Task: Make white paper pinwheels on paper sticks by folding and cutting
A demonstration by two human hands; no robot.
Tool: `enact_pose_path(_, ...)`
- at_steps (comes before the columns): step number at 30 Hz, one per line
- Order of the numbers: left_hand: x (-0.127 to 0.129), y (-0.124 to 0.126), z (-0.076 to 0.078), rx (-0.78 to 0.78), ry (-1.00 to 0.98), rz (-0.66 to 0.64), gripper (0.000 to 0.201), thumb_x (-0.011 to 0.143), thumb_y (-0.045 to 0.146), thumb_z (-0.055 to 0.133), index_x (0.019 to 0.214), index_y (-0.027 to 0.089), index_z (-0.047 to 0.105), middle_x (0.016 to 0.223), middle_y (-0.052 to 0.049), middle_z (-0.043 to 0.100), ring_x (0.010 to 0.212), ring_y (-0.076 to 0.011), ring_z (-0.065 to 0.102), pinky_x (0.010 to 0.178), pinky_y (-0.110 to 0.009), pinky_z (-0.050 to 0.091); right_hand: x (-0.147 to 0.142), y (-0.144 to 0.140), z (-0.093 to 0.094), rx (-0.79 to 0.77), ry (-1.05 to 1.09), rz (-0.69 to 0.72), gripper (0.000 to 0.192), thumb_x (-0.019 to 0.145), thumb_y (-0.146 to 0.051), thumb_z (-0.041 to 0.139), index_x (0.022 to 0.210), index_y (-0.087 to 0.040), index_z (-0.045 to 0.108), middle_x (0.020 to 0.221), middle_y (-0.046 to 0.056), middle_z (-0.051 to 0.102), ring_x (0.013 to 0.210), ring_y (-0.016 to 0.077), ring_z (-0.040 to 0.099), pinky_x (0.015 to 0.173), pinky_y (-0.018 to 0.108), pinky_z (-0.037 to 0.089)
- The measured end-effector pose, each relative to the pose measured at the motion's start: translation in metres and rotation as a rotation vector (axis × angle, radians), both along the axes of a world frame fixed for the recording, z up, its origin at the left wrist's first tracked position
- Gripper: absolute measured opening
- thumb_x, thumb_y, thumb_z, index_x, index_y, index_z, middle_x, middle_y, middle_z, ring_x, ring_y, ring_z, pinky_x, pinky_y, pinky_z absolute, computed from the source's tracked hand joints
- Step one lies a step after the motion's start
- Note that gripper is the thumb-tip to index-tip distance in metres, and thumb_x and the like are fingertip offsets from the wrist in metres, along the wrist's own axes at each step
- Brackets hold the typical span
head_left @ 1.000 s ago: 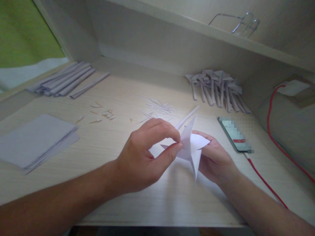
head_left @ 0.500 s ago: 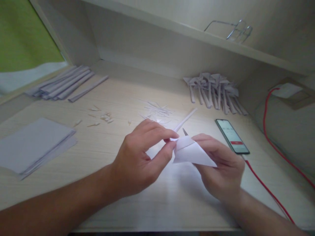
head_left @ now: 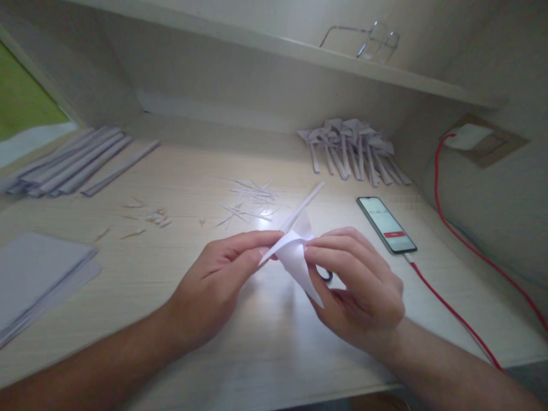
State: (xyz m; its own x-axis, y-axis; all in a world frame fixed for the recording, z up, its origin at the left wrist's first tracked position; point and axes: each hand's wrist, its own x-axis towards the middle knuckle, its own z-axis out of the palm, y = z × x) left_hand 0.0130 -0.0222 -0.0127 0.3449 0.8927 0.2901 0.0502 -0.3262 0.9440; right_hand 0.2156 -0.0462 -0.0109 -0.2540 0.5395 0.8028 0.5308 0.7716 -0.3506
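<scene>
A folded white paper piece [head_left: 295, 257] is held above the desk between both hands. My left hand [head_left: 216, 285] pinches its left corner with thumb and fingers. My right hand [head_left: 359, 285] grips its right side, fingers curled over the fold. A rolled paper stick [head_left: 303, 204] lies on the desk just behind the piece. A dark loop, perhaps a scissors handle [head_left: 326, 277], shows under my right hand's fingers.
A phone [head_left: 386, 224] with a red cable [head_left: 449, 308] lies at the right. Finished paper pieces on sticks [head_left: 351, 149] are piled at the back right. Rolled paper sticks [head_left: 72, 165] lie at the back left, flat sheets [head_left: 38, 279] at the left, paper scraps [head_left: 250, 200] mid-desk. Glasses [head_left: 368, 41] rest on the shelf.
The paper piece has been turned and refolded between the hands; its long point now hangs down. Both hands sit closer together, and the view has shifted to the right.
</scene>
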Motion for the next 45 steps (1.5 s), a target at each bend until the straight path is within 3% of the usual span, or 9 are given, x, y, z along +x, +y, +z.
enact_pose_path(6, 0.000, 0.003, -0.009, -0.019, 0.036, 0.010, 0.020, 0.094, 0.032, 0.069, 0.110, 0.031, 0.081, 0.105, -0.001, 0.082, 0.100, -0.0245, 0.077, 0.088, -0.035, 0.064, -0.002, -0.002, 0.001, -0.021, -0.082, -0.017, 0.023, 0.085, -0.005, 0.069, 0.100, -0.022, 0.068, 0.090, 0.005, 0.077, 0.078, 0.0213, 0.068, 0.072, 0.039, 0.054)
enact_pose_path(10, -0.003, 0.002, -0.016, -0.128, -0.006, -0.010, 0.023, 0.093, 0.033, 0.070, 0.115, 0.029, 0.079, 0.116, -0.006, 0.079, 0.101, -0.0264, 0.075, 0.086, -0.038, 0.064, -0.002, -0.006, 0.003, 0.002, -0.129, -0.003, 0.020, 0.087, -0.007, 0.069, 0.101, -0.021, 0.068, 0.092, 0.004, 0.079, 0.080, 0.0207, 0.070, 0.074, 0.040, 0.055)
enact_pose_path(16, -0.001, -0.001, -0.016, -0.231, -0.235, -0.073, 0.019, 0.089, 0.025, 0.075, 0.108, 0.029, 0.077, 0.098, -0.005, 0.080, 0.085, -0.0211, 0.076, 0.072, -0.029, 0.064, 0.000, -0.006, 0.006, 0.044, -0.103, -0.047, 0.021, 0.087, -0.009, 0.072, 0.104, -0.021, 0.070, 0.092, 0.003, 0.080, 0.081, 0.0204, 0.070, 0.075, 0.041, 0.056)
enact_pose_path(21, 0.000, 0.001, -0.021, -0.272, -0.138, -0.011, 0.032, 0.084, 0.023, 0.082, 0.114, 0.029, 0.075, 0.108, -0.004, 0.080, 0.093, -0.0224, 0.077, 0.078, -0.030, 0.064, 0.003, -0.004, 0.007, 0.046, -0.101, -0.081, 0.019, 0.086, -0.009, 0.073, 0.101, -0.020, 0.070, 0.091, 0.003, 0.080, 0.079, 0.0202, 0.069, 0.074, 0.040, 0.054)
enact_pose_path(25, 0.001, 0.003, -0.022, -0.232, -0.074, -0.049, 0.019, 0.090, 0.026, 0.076, 0.108, 0.028, 0.077, 0.104, -0.003, 0.080, 0.092, -0.0210, 0.076, 0.084, -0.033, 0.063, 0.003, -0.003, 0.005, 0.019, -0.083, -0.089, 0.016, 0.087, -0.010, 0.071, 0.098, -0.022, 0.070, 0.089, 0.002, 0.079, 0.078, 0.0198, 0.069, 0.074, 0.040, 0.053)
enact_pose_path(29, 0.001, 0.004, -0.019, -0.193, -0.006, -0.074, 0.015, 0.094, 0.029, 0.071, 0.107, 0.028, 0.079, 0.108, -0.004, 0.080, 0.104, -0.0247, 0.074, 0.090, -0.038, 0.061, 0.001, -0.003, 0.003, -0.023, -0.057, -0.090, 0.015, 0.087, -0.010, 0.071, 0.096, -0.022, 0.069, 0.087, 0.002, 0.078, 0.078, 0.0199, 0.069, 0.075, 0.039, 0.052)
enact_pose_path(35, 0.001, 0.001, -0.013, -0.321, -0.057, -0.062, 0.021, 0.093, 0.033, 0.073, 0.111, 0.027, 0.080, 0.121, -0.005, 0.077, 0.119, -0.0275, 0.068, 0.109, -0.045, 0.051, -0.001, -0.003, 0.004, -0.115, -0.049, -0.103, 0.009, 0.090, -0.013, 0.068, 0.087, -0.021, 0.068, 0.080, 0.001, 0.075, 0.076, 0.0196, 0.068, 0.073, 0.037, 0.051)
enact_pose_path(39, 0.001, -0.001, -0.010, -0.421, -0.074, -0.006, 0.020, 0.090, 0.036, 0.076, 0.108, 0.028, 0.081, 0.115, -0.004, 0.079, 0.109, -0.0256, 0.070, 0.107, -0.042, 0.050, -0.002, -0.003, 0.006, -0.138, -0.040, -0.101, 0.009, 0.090, -0.012, 0.066, 0.085, -0.019, 0.069, 0.077, 0.003, 0.074, 0.075, 0.0198, 0.066, 0.072, 0.037, 0.050)
enact_pose_path(45, 0.002, 0.000, -0.009, -0.403, -0.078, 0.039, 0.018, 0.088, 0.035, 0.078, 0.104, 0.028, 0.082, 0.110, -0.004, 0.079, 0.104, -0.0244, 0.071, 0.105, -0.043, 0.051, -0.003, -0.003, 0.006, -0.198, -0.041, -0.056, 0.009, 0.091, -0.012, 0.065, 0.085, -0.015, 0.070, 0.077, 0.005, 0.074, 0.074, 0.0196, 0.062, 0.070, 0.038, 0.047)
